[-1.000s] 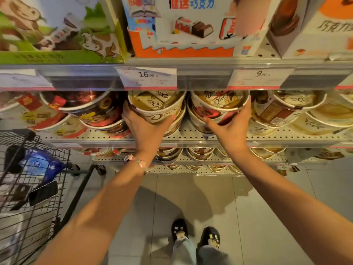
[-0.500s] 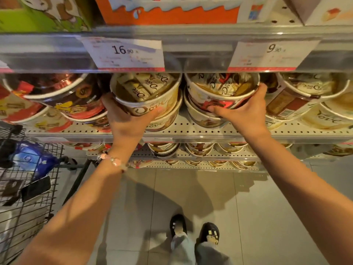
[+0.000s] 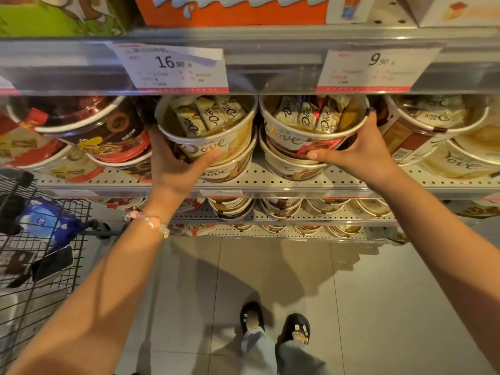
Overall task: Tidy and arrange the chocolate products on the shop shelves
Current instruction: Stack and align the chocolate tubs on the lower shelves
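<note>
Cream-and-gold Dove tubs (image 3: 213,142) at centre frame, white-rimmed; dark brown and red tubs (image 3: 108,133) on the left; an orange-and-white box (image 3: 232,12) along the top; white price tags (image 3: 173,66) edged in red.

Beaded bracelet (image 3: 151,221), dark clogs (image 3: 295,329), pale trousers (image 3: 259,353)

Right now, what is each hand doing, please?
Left hand: grips the gold Dove tub.
Right hand: grips the red-labelled Dove tub.

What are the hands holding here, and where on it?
Left hand grips the side wall of the gold Dove tub; right hand grips the side wall of the red-labelled Dove tub.
</note>
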A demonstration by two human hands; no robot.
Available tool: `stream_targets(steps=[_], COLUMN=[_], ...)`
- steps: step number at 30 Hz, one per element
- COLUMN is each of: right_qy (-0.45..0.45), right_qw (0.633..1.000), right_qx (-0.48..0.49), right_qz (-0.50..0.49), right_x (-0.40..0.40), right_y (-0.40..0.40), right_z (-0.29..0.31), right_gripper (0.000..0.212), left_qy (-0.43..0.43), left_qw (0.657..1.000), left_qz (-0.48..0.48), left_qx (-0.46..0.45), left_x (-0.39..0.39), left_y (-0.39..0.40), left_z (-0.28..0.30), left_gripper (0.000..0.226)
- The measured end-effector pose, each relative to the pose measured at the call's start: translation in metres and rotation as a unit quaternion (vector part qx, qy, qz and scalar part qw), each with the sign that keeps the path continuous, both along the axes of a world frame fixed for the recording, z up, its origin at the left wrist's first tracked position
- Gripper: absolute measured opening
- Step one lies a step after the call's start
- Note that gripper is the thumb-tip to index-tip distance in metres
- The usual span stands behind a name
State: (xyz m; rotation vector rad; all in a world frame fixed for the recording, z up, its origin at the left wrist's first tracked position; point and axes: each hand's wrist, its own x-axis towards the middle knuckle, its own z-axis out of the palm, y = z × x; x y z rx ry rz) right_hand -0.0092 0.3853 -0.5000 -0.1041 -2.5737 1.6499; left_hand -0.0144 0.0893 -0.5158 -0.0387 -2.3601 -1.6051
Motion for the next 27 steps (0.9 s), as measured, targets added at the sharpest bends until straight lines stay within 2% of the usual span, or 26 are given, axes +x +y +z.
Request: stream_targets(steps=[4, 7, 9, 12, 14, 18, 24, 27], right_qy=[0.038, 0.099, 0.124, 0.038, -0.029, -0.058, -0.073, -0.068], right_qw=[0.998, 0.989, 0.978, 0.973, 0.962, 0.938, 0.939, 0.944], right_qx=[-0.016, 0.006, 0.031, -0.066, -0.151, -0.254, -0.26, -0.252], right_qz=[-0.038, -0.107, -0.167, -0.216, -0.227, -0.23, -0.214, -0.203], right_x=[0.019, 0.044, 0.059, 0.064, 0.057, 0.036, 0.027, 0.026], right_y=[-0.013, -0.029, -0.037, -0.046, -0.05, -0.049, -0.041, -0.035], right_z=[-0.01, -0.023, -0.032, -0.038, -0.038, -0.036, -0.035, -0.032], right_gripper=[0.092, 0.074, 0.059, 0.046, 0.046, 0.046, 0.038, 0.028], left_qy=[-0.019, -0.036, -0.071, -0.146, -0.157, -0.137, -0.124, -0.136], left_qw=[0.996, 0.984, 0.963, 0.919, 0.907, 0.905, 0.908, 0.908], left_qz=[0.044, 0.15, 0.208, 0.18, 0.168, 0.167, 0.192, 0.192], left_qx=[0.071, 0.087, 0.154, 0.319, 0.353, 0.366, 0.352, 0.346], left_x=[0.025, 0.041, 0.043, 0.04, 0.038, 0.035, 0.031, 0.027], left_y=[0.021, 0.036, 0.043, 0.051, 0.054, 0.058, 0.056, 0.049], left_z=[-0.011, -0.023, -0.025, -0.022, -0.019, -0.015, -0.011, -0.01], left_gripper=[0.087, 0.079, 0.062, 0.038, 0.038, 0.045, 0.032, 0.03])
